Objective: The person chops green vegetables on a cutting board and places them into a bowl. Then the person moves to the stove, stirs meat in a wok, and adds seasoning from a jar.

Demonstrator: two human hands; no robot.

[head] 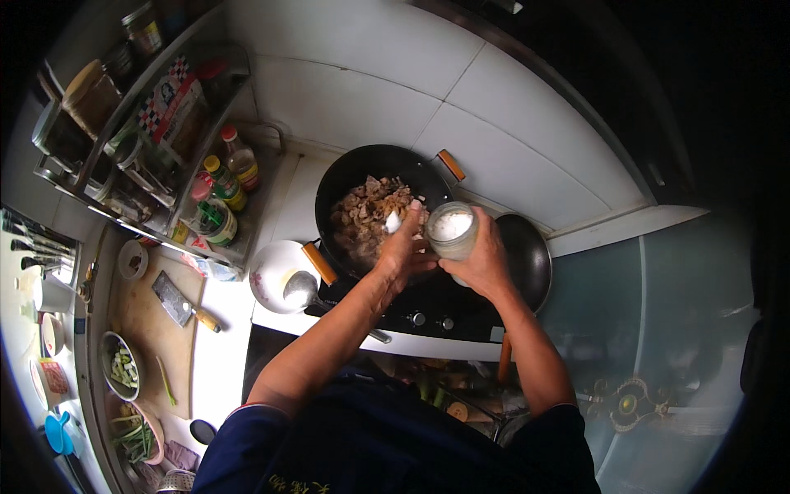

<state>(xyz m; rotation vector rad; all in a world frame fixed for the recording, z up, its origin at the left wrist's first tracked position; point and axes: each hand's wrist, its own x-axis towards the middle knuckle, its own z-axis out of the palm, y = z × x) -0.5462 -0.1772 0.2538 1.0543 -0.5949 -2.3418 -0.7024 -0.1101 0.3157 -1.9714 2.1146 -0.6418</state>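
Note:
A black wok (382, 154) with two wooden-clad handles stands on the black gas hob (401, 315), holding browned chopped meat (364, 204). My left hand (404, 247) is over the wok's right part, its fingers on a small white spoon (392, 221) that seems to carry white powder; the spoon's handle is hidden. In my right hand (484, 259) is an open glass jar (452, 231) of white granular powder, tilted beside the wok's right rim. A ladle (300, 288) rests in a white flowered bowl (265, 293) left of the wok.
A dark frying pan (528, 259) lies right of the hob. At left are a cleaver (174, 299) on a cutting board (133, 309), a metal bowl of chopped greens (123, 367), and a metal rack (185, 216) with jars and sauce bottles (228, 185). Tiled wall (370, 37) rises behind the wok.

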